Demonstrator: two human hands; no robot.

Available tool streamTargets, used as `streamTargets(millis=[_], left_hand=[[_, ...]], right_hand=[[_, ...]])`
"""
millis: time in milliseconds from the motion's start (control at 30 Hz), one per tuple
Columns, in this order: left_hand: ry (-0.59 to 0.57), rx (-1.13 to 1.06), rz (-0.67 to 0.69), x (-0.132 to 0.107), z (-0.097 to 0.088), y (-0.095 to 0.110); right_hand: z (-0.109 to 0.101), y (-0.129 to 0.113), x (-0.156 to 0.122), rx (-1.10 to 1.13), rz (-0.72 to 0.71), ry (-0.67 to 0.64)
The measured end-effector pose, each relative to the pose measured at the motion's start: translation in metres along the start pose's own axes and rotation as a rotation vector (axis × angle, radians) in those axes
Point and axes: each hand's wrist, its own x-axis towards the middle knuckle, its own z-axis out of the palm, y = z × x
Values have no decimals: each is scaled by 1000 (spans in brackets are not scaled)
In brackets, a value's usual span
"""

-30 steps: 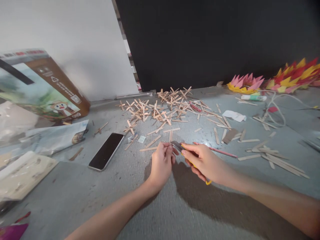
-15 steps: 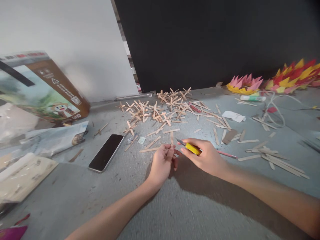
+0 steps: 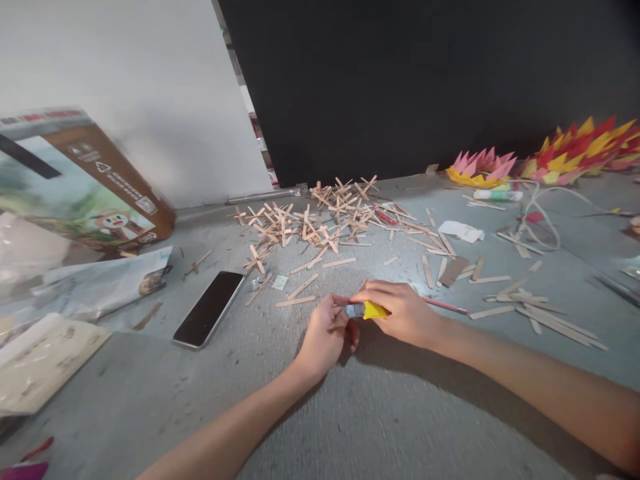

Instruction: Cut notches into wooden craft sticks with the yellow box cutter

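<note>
My right hand (image 3: 407, 313) is closed around a yellow utility knife (image 3: 376, 310). Its grey blade (image 3: 355, 311) points left, right up against the fingers of my left hand (image 3: 323, 333). Those left fingers are pinched on a wooden craft stick, which is mostly hidden now by the fingers and the knife. Just left of the hands, a loose craft stick (image 3: 296, 302) lies on the grey surface. Beyond them spreads a heap of craft sticks (image 3: 307, 223), many joined into crossed pieces.
A phone (image 3: 210, 309) lies to the left, near plastic packets (image 3: 107, 283) and a brown printed bag (image 3: 100, 180). Rightward are a pencil (image 3: 447, 306), more loose sticks (image 3: 555, 320), a glue stick (image 3: 497, 195), a white cable and folded paper pieces (image 3: 483, 170). A black panel (image 3: 400, 87) stands behind.
The knife has moved left and turned so its blade meets the left fingers. The craft stick, upright before, no longer stands up above the left hand. The view has shifted slightly.
</note>
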Motion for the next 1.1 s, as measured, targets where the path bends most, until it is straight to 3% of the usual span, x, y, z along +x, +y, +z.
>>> streamTargets(millis=[433,700,800,967,1100], left_hand=[[6,66,-2,-1,-1,1],[23,34,-37,-3,0,3],[69,-63,-19,1,-1,4],[224,-213,90,7,-1,7],[249,-222,135,7,-1,7]], right_hand=[[1,4,-4,-42,-58,-51],[7,1,-6,-112,1,-19],[9,2,-8,-91,-9,49],[17,15,-11,-58,180,283],[16,22,-10,-83,291,280]])
